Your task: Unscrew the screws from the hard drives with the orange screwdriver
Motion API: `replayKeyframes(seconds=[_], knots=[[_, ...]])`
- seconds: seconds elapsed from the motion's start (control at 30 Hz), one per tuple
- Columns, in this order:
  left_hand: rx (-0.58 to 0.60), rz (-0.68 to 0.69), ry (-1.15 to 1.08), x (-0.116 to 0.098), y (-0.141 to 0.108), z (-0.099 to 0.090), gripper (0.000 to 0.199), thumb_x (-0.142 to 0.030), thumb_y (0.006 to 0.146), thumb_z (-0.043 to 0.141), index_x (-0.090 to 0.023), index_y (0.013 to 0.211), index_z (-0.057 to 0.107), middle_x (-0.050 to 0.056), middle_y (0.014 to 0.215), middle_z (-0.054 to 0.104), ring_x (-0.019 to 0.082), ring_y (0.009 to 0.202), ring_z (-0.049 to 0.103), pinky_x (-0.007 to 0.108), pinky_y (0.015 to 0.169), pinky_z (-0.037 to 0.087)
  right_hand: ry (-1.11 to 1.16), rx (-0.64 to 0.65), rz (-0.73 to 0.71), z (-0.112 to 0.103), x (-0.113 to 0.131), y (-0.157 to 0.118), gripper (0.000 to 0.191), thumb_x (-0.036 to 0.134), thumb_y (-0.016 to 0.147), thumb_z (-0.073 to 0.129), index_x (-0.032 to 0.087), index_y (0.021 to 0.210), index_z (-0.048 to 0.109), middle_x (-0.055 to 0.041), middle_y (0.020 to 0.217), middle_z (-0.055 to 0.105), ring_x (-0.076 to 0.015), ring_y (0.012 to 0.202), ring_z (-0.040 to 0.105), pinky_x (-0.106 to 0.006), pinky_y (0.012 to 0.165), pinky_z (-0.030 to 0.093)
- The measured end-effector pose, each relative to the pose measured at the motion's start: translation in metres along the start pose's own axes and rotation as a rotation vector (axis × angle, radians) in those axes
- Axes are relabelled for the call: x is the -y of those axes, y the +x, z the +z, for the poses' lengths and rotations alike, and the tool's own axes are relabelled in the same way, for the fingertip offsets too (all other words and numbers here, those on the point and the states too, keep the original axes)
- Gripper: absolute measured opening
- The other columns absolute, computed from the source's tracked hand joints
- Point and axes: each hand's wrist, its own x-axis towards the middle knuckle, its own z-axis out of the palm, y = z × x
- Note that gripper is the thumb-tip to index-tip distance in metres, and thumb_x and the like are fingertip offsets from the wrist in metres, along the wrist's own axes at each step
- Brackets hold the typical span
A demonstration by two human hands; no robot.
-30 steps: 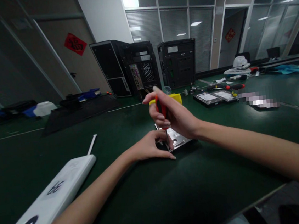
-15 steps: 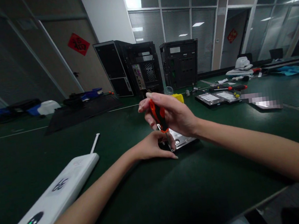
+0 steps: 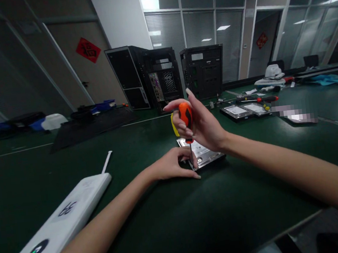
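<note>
My right hand [image 3: 203,123] has its fingers curled round the orange and black handle of a screwdriver [image 3: 185,116], with the thumb raised. The screwdriver stands nearly upright, its thin shaft reaching down to the near left corner of a silver hard drive [image 3: 206,153]. That drive lies flat on the dark green table [image 3: 155,224]. My left hand [image 3: 173,164] grips the drive's near left corner, thumb along the front and fingers curled beside the shaft. The screwdriver's very tip is too small to make out.
At front left lies a white device [image 3: 61,222] marked 39. Computer towers [image 3: 202,72] stand at the back. Right of the drive are two more hard drives [image 3: 236,112], tools [image 3: 267,99] and a blurred flat object [image 3: 297,116]. A black mat [image 3: 87,127] lies back left.
The screwdriver has gone from tilted to nearly upright. My right hand has changed its hold, with the thumb now lifted off the handle. My left hand and the drive stay put.
</note>
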Motion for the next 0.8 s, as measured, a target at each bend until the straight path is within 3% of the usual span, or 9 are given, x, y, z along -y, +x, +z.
replayKeyframes(seconds=[0.2,0.4,0.57,0.7,0.8], knots=[[-0.002,-0.028,-0.071,-0.0023,-0.0007,0.0005,0.023,-0.031,0.068,0.073,-0.015,0.078,0.060,0.000,0.079,0.061,0.016,0.079,0.056,0.030,0.077,0.040,0.033,0.086,0.092,0.0038,0.0057,-0.0019,0.032,0.043,0.090,0.037,0.018,0.084,0.056,0.0019,0.064,0.043,-0.0071,0.049,0.036,-0.018,0.042,0.031],[-0.007,-0.042,-0.066,-0.0042,-0.0013,0.0004,0.024,-0.032,0.067,0.073,-0.015,0.079,0.060,0.001,0.079,0.061,0.016,0.079,0.056,0.029,0.076,0.040,0.045,0.066,0.112,0.0035,0.0070,0.0001,0.029,0.041,0.087,0.044,0.017,0.081,0.058,0.0002,0.071,0.051,-0.0085,0.060,0.049,-0.021,0.056,0.044],[-0.010,-0.035,-0.067,-0.0026,-0.0010,0.0010,0.024,-0.031,0.068,0.073,-0.014,0.078,0.060,0.001,0.079,0.061,0.016,0.079,0.055,0.030,0.076,0.039,0.077,0.049,0.095,0.0000,0.0054,0.0003,0.026,0.039,0.086,0.048,0.015,0.082,0.058,0.0000,0.074,0.053,-0.0075,0.063,0.052,-0.021,0.061,0.046],[-0.005,-0.036,-0.080,-0.0039,-0.0009,0.0010,0.023,-0.031,0.068,0.073,-0.015,0.077,0.059,0.000,0.078,0.060,0.016,0.078,0.055,0.030,0.076,0.040,0.070,0.069,0.085,0.0005,0.0026,-0.0004,0.025,0.038,0.086,0.048,0.015,0.084,0.056,0.0010,0.073,0.052,-0.0066,0.062,0.051,-0.019,0.057,0.046],[-0.001,-0.037,-0.083,-0.0053,-0.0012,0.0006,0.023,-0.030,0.068,0.073,-0.015,0.078,0.060,0.000,0.078,0.060,0.016,0.079,0.056,0.030,0.076,0.040,0.044,0.090,0.073,0.0026,0.0016,-0.0002,0.023,0.038,0.085,0.049,0.016,0.086,0.052,0.0020,0.071,0.052,-0.0055,0.056,0.049,-0.014,0.044,0.038]])
